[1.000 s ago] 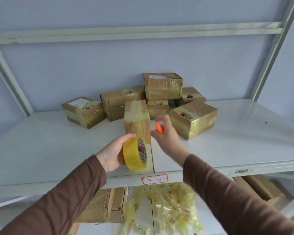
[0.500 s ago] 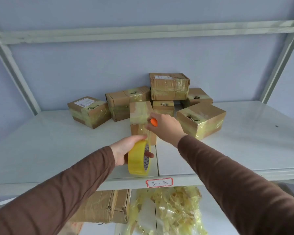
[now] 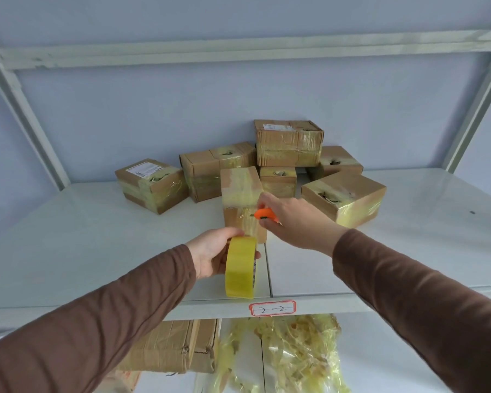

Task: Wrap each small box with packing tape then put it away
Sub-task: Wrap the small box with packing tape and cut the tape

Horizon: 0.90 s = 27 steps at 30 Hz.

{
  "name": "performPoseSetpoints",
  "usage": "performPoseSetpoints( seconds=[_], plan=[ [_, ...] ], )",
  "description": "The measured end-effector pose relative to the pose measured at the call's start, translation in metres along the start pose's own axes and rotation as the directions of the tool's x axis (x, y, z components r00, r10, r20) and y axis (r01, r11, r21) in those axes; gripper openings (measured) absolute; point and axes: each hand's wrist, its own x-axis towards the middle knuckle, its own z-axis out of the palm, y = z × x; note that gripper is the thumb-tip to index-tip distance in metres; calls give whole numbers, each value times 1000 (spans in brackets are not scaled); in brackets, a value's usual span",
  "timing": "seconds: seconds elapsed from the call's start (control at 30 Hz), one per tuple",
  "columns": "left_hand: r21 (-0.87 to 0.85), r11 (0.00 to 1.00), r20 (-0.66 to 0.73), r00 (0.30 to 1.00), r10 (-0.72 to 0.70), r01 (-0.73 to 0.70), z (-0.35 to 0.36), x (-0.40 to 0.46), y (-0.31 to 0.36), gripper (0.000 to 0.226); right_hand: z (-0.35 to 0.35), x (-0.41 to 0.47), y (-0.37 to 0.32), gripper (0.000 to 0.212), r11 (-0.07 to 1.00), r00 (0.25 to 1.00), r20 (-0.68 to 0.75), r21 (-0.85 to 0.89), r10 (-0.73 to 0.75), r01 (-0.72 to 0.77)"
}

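1. Left hand (image 3: 210, 255) gripping yellow packing tape roll (image 3: 241, 266), fingers curled round it, at shelf (image 3: 97, 245) front edge.
2. Right hand (image 3: 291, 219) fingers clamped on orange cutter (image 3: 264, 215), tip touching upright taped box (image 3: 243, 202).
3. Upright box at 12 o'clock from roll, tape strip running between them.
4. Taped boxes pile (image 3: 288, 143) at 12–1 o'clock behind; one separate box (image 3: 150, 184) at 10 o'clock.
5. Tape scraps (image 3: 289, 353) below, on lower shelf.
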Motion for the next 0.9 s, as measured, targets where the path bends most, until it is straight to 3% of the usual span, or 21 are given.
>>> performPoseSetpoints(
  seconds=[0.33,0.5,0.57,0.67,0.7,0.8,0.9],
  plan=[
    [4,999,-40,998,49,-49,2,7,-1,33,19,8,-3,16,976,994,88,-201,-71,88],
    [32,998,-80,995,52,-49,3,5,0,28,22,8,7,21,892,964,259,-446,56,68],
    [58,997,-76,996,46,-42,3,3,1,29,16,4,8,20,948,984,170,-318,55,2],
    [63,997,-94,994,59,-54,3,3,5,32,5,14,0,17,1000,977,-214,20,4,0],
    [82,995,-109,992,68,-59,4,2,6,33,3,18,-6,18,994,965,-260,107,21,7],
    [213,976,-160,984,84,-49,6,0,9,39,10,22,-18,19,973,983,-142,215,114,-82],
    [414,910,-152,985,84,-13,1,-10,19,39,10,22,-19,19,966,975,-142,219,168,-134]
  ],
)
